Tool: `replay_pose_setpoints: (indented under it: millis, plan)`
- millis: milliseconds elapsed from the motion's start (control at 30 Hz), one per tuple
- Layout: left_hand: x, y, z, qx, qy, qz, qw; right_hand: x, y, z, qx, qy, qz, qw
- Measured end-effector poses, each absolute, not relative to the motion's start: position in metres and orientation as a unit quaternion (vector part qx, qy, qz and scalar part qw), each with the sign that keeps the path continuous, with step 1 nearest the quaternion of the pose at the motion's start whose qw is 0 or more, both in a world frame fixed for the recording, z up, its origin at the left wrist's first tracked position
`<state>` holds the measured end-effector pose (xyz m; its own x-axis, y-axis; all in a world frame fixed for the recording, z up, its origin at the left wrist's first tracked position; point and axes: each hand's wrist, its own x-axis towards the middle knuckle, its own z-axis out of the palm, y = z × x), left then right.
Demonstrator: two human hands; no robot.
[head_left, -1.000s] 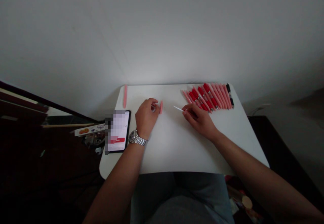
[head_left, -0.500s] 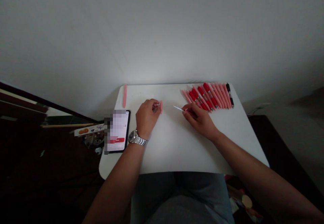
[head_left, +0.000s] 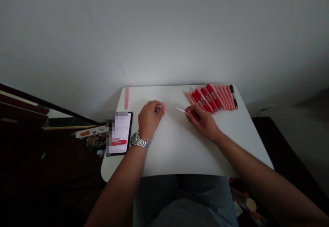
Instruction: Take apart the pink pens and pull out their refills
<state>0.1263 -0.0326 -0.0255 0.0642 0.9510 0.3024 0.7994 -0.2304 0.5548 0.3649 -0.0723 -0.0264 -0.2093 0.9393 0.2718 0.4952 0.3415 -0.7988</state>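
My left hand (head_left: 149, 117), a metal watch on its wrist, is closed in a pinch on a short pink pen piece (head_left: 163, 109) over the middle of the white table (head_left: 177, 148). Part of that piece is hidden behind the thumb and fingers. To the right, my right hand (head_left: 202, 121) grips a thin white pen refill (head_left: 181, 109) between thumb and fingertips. The refill's slim end points left, towards the pink piece, with a gap between them. Beyond the right hand lies a row of several pink and red pens (head_left: 213, 98).
A black pen (head_left: 233, 97) ends the row on the right. One pink pen barrel (head_left: 126, 97) lies at the table's back left. A phone (head_left: 120, 133) with a lit screen rests at the left edge, beside my left wrist. Behind the table rises a wall (head_left: 164, 32).
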Motion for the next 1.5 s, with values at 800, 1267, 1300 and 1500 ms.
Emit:
replay_pose_setpoints:
  millis: [800, 1267, 1300, 1500]
  plan:
    - [0.139, -0.038, -0.022, 0.677, 0.485, 0.455, 0.315, 0.363, -0.072, -0.024, -0.499, -0.721, 0.289, 0.385]
    - [0.155, -0.049, -0.021, 0.677, 0.391, 0.441, 0.441, 0.362, -0.073, -0.022, -0.483, -0.716, 0.292, 0.410]
    - [0.156, -0.049, -0.022, 0.673, 0.390, 0.439, 0.449, 0.362, -0.073, -0.023, -0.484, -0.716, 0.292, 0.409]
    - [0.159, -0.050, -0.024, 0.639, 0.375, 0.437, 0.510, 0.361, -0.073, -0.023, -0.481, -0.715, 0.301, 0.408]
